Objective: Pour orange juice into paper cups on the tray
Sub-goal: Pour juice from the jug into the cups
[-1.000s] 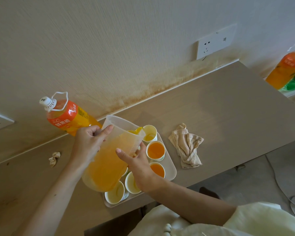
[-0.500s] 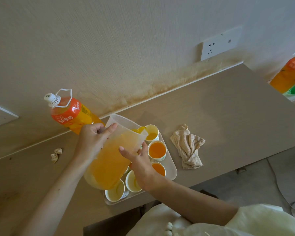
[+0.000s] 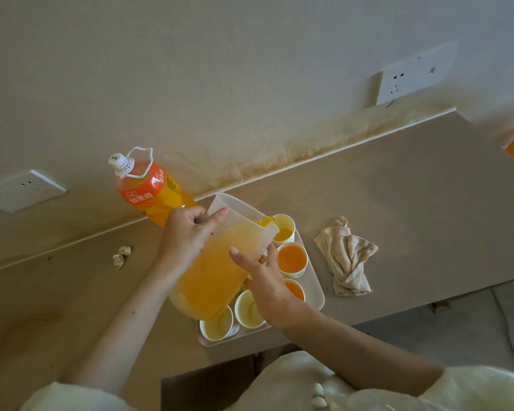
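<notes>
Jug tilting above the tray, juice running from its spout into the far cup. Left hand gripping the jug's rear edge; right hand pressing spread fingers on its wall. Bottle standing behind, cloth lying beside the tray on the counter.

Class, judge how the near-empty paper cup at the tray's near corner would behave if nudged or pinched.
The near-empty cup probably weighs little, so a nudge would likely slide or tip it: its inside looks almost bare. Its paper wall would probably dent under a pinch. The filled cup could slosh instead.
</notes>
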